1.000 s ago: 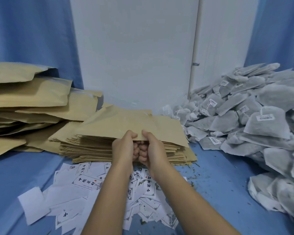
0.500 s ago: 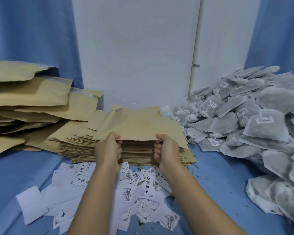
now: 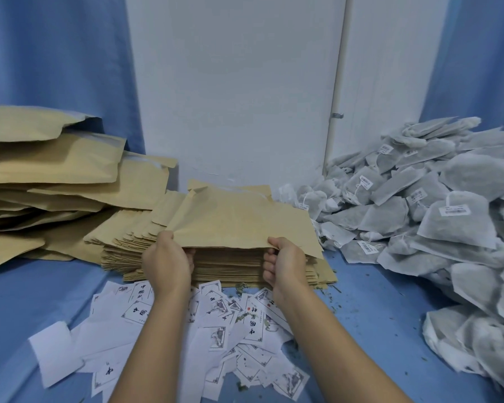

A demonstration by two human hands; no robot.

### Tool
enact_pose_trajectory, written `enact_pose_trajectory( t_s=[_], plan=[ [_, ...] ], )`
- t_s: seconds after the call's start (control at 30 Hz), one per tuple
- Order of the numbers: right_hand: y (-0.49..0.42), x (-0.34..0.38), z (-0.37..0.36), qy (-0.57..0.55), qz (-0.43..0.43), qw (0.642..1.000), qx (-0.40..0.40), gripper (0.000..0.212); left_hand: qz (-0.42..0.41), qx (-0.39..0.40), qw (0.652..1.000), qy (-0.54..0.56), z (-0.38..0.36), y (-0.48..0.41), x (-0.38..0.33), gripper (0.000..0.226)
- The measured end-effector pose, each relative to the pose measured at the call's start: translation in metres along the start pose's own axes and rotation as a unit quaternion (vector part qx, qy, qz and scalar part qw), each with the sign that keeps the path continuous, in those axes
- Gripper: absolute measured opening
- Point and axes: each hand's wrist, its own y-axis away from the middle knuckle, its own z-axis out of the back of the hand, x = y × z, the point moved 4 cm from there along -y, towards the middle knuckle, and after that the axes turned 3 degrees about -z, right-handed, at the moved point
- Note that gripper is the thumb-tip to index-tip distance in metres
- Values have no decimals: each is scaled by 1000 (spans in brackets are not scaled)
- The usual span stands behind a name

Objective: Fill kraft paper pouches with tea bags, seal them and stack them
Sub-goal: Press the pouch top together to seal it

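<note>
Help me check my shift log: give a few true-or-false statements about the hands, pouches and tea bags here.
1. The left hand and right hand both pinch the top kraft pouch at its near edge. True.
2. Tea bags are heaped on the left. False: the tea bag heap is on the right.
3. Printed paper slips lie before the flat pouch stack. True.
4. Bulkier pouches are piled on the right. False: the bulkier pouches sit left.
</note>
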Motion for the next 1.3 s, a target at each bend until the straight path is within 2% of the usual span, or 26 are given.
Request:
enact_pose_trajectory(
  t_s=[0.1,0.2,0.3,0.37,0.43,0.5,0.57,0.7,0.83,0.93,1.0,1.07,1.13,1.2,1.3],
  plan=[
    [3,-1,-5,-19,-14,999,27,34,5,14,999,40,0,3,1,30],
    [7,-6,-14,-1,-37,996,84,34,71,95,984,130,-11,12,0,15],
    [14,-9,-21,38,-55,991,120,21,100,134,973,156,-16,15,-10,24],
    [18,-9,-21,24,-41,995,92,11,92,138,975,151,-12,9,-18,24],
    [23,-10,-24,-42,-34,996,77,4,70,140,978,134,-6,2,-28,22],
    [27,-11,-35,-86,-41,991,93,3,54,144,979,138,2,-7,-39,24],
    [31,-11,-54,-85,-44,988,120,5,40,145,975,163,11,-17,-56,24],
    [35,-4,-123,-63,-37,981,182,21,16,140,956,257,30,-51,-100,20],
    [29,9,-224,-36,-12,964,264,18,-18,161,931,327,41,-102,-158,18],
    [19,20,-301,9,17,957,290,28,-48,137,947,288,48,-154,-191,12],
    [6,22,-348,50,33,950,307,29,-49,113,975,186,55,-196,-203,11],
    [-9,22,-377,126,61,943,301,21,-21,86,994,72,62,-228,-201,17],
    [-30,16,-401,233,93,936,247,13,16,74,996,50,68,-261,-192,23],
    [-46,8,-416,279,96,936,190,10,42,79,990,109,72,-285,-186,17],
    [-57,-6,-428,187,39,962,195,19,50,95,966,236,74,-302,-187,32]
  ],
)
